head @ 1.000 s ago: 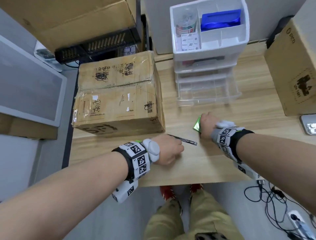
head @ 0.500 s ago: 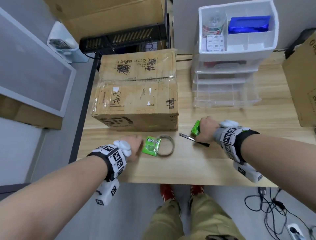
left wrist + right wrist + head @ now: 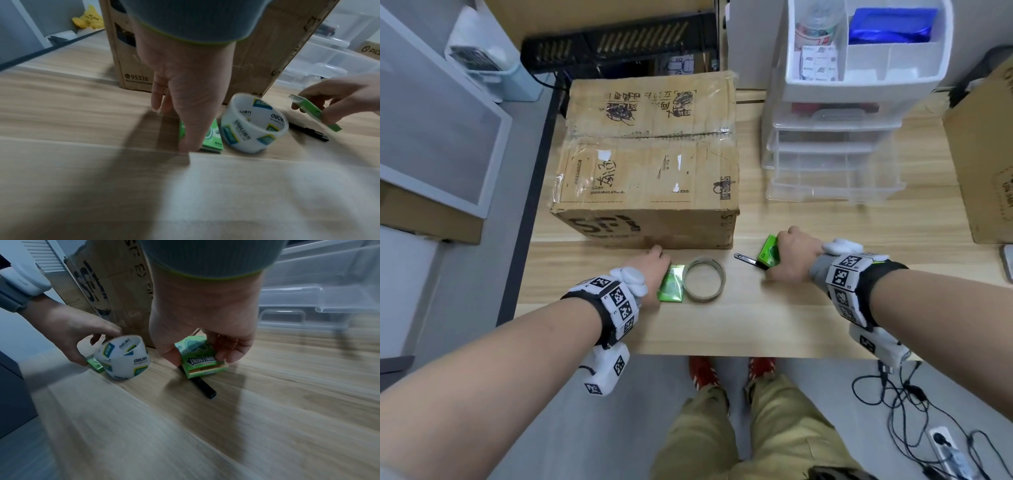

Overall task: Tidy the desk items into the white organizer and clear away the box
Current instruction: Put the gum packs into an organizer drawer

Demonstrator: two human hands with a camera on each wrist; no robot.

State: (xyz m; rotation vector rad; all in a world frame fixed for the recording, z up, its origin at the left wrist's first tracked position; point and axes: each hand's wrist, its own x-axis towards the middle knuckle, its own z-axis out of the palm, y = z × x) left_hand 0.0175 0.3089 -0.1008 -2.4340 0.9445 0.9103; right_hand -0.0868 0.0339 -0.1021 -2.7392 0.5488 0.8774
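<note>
Head view: left hand low on the wooden desk, fingers over the left edge of a green gum pack lying flat; grip itself hidden here. Tape roll touches that pack on its right. Right hand grasps a second green gum pack, tilted up off the desk, above a black pen. Cardboard box stands closed just behind the left hand. White organizer at the back right, clear drawers below it, blue item and a bottle in the top tray. Another carton at far right, grey floor, cables.

Left wrist view: left hand fingers extended down, thumb tip on the desk at the flat pack's corner; pressing or pinching, cannot tell. Tape roll just beside.

Right wrist view: right hand thumb and fingers pinch the pack by its two sides, open end toward the camera. Pen lies under it on the desk.
</note>
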